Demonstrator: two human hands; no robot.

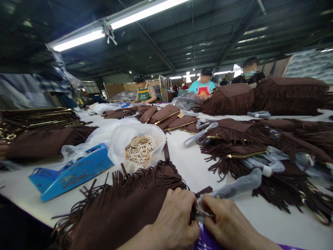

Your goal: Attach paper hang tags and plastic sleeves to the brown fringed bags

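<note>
A dark brown fringed bag lies flat on the table before me, its fringe pointing away. My left hand rests over the bag's right edge, fingers closed on it; the exact part in their grip is mostly hidden. Close beside it, my right hand pinches a clear plastic wrap, whose loose length trails up to the right. Between the two hands a small shiny piece shows, partly covered by plastic and fingers. Below them is something glossy and purple.
A blue tape dispenser and a white plastic bag of stringed tags stand left of centre. Brown fringed bags are piled at left, right and back right. Several people work across the table.
</note>
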